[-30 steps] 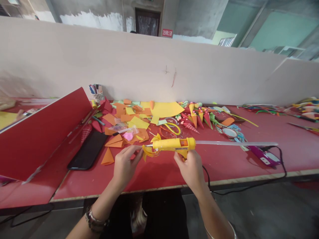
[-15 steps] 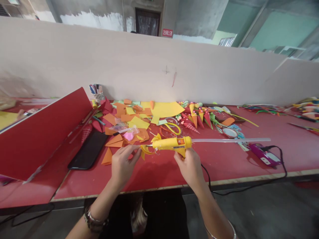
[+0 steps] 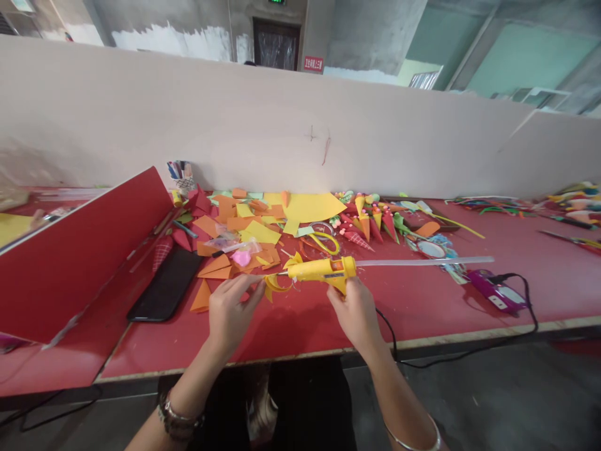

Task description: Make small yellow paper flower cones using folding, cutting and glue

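My right hand (image 3: 357,313) grips the handle of a yellow hot glue gun (image 3: 322,270) held level over the red table (image 3: 300,326), its nozzle pointing left. A long clear glue stick (image 3: 422,261) juts from the gun's back to the right. My left hand (image 3: 231,309) pinches a curled yellow paper piece (image 3: 275,285) right at the nozzle tip. A black cord (image 3: 399,351) runs from the gun over the table's front edge.
Orange, yellow and red paper scraps (image 3: 244,232), yellow-handled scissors (image 3: 323,241) and paper cones (image 3: 369,219) lie behind the hands. A black phone (image 3: 166,285) lies at the left beside a red divider board (image 3: 79,250). A purple device (image 3: 498,293) sits at the right.
The glue gun and its stick have shifted slightly left and toward the paper piece. Both hands keep their hold.
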Demonstrator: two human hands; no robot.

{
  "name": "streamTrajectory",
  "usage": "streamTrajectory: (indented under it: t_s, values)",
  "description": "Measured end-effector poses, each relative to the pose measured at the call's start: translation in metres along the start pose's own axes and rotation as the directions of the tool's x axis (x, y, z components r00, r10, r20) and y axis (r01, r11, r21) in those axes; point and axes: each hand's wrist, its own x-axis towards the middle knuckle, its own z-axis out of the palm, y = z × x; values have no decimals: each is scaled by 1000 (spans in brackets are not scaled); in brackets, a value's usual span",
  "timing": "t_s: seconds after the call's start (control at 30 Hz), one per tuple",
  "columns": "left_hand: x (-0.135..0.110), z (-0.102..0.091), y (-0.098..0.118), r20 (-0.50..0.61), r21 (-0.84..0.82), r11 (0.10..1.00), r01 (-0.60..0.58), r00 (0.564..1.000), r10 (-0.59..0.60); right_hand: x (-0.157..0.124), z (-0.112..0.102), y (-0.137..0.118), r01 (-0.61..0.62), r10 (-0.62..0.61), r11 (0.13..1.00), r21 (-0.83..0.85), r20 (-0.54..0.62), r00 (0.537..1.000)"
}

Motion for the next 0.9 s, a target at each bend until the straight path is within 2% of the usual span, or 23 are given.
streamTrajectory:
  t_s: [0.23, 0.4, 0.5, 0.67, 0.8, 0.9]
  values:
    - [-1, 2, -2, 1, 8, 1000, -27, 1000, 27, 1, 11, 5, 25, -24, 998, -66, 4, 1000]
    - [-2, 1, -5, 16, 9, 1000, -7, 1000, 7, 2, 14, 19, -69, 65, 992, -107, -37, 997]
    - [-3, 1, -7, 48, -5, 1000, 17, 999, -17, 4, 9, 42, -176, 169, 973, -147, -54, 984]
    - [-4, 2, -14, 142, -62, 996, 69, 988, -59, 11, 3, 101, -337, 326, 916, -219, -84, 941]
    - [-7, 2, -23, 214, -42, 995, 94, 973, -83, 13, 7, 138, -319, 320, 899, -299, -45, 946]
    - [-9, 3, -30, 255, -12, 994, 107, 962, -100, 14, 12, 150, -285, 282, 907, -309, -55, 958]
